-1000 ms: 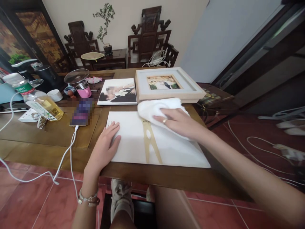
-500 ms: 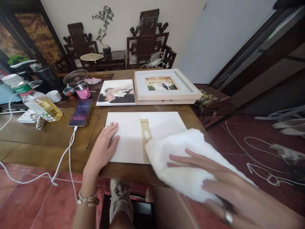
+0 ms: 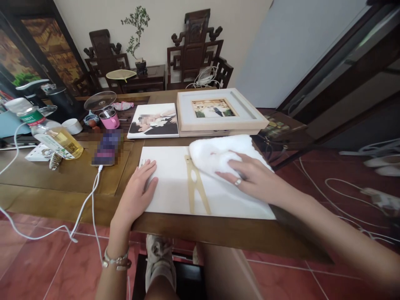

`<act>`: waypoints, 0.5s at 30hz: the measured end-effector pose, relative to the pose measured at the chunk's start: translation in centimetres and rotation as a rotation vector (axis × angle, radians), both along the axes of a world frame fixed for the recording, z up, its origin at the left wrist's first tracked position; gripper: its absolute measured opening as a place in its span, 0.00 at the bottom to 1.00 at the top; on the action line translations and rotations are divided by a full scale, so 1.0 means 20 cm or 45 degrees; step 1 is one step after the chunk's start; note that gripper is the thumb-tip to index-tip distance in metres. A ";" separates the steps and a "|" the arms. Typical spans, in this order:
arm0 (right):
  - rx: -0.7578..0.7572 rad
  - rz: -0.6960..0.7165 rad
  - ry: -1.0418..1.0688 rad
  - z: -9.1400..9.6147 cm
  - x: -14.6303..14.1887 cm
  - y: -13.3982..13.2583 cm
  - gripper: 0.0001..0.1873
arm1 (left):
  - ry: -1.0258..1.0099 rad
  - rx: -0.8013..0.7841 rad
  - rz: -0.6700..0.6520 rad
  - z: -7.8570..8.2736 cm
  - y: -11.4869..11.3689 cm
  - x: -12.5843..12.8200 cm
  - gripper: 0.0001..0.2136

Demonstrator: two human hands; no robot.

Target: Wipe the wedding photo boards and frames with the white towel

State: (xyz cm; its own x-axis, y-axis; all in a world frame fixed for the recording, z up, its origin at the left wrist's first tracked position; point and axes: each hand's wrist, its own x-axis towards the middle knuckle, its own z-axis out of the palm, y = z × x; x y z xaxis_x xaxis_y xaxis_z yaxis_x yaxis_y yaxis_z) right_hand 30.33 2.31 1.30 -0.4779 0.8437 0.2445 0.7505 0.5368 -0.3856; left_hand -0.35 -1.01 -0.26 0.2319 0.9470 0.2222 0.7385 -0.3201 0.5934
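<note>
A flat white panel (image 3: 170, 183) lies at the table's front edge, bearing a tan shape (image 3: 190, 189) like a clothes peg. It could be a board or an album; I cannot tell which. My left hand (image 3: 139, 187) rests on its left edge, fingers stretched out and holding nothing. On the panel's right part lies a fluffy white towel (image 3: 218, 152), bunched up in my right hand (image 3: 246, 175). The thumb and fingers of that hand press into the cloth, which hides the panel's upper right area.
Behind the panel stand a photo panel (image 3: 153, 125) and a pale framed picture (image 3: 223, 121). To the left are a charging phone (image 3: 108, 148), a pink mug (image 3: 110, 120), a plastic bottle (image 3: 51, 133) and a white cable (image 3: 83, 208) hanging over the edge.
My right hand has moved the towel up and away from me, from the panel's lower right to its upper right. The tan shape's lower part now shows. My left hand has stayed put.
</note>
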 end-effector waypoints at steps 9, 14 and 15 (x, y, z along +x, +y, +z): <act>0.089 -0.183 0.073 0.00 0.01 0.09 0.20 | 0.020 -0.004 -0.006 0.00 -0.01 0.00 0.20; 0.219 0.035 0.034 -0.02 0.03 -0.15 0.17 | 0.003 0.002 -0.001 0.00 -0.01 -0.01 0.20; 0.250 0.089 0.030 -0.02 0.03 -0.21 0.16 | 0.001 0.001 -0.001 0.00 -0.01 -0.01 0.20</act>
State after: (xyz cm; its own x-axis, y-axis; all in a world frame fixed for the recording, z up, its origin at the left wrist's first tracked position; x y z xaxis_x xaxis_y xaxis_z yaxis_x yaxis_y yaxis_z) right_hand 31.01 -1.85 0.86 -0.5259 0.7436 0.4129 0.7007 0.6540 -0.2852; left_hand -0.47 -1.13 -0.20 0.2326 0.9467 0.2228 0.7388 -0.3210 0.5926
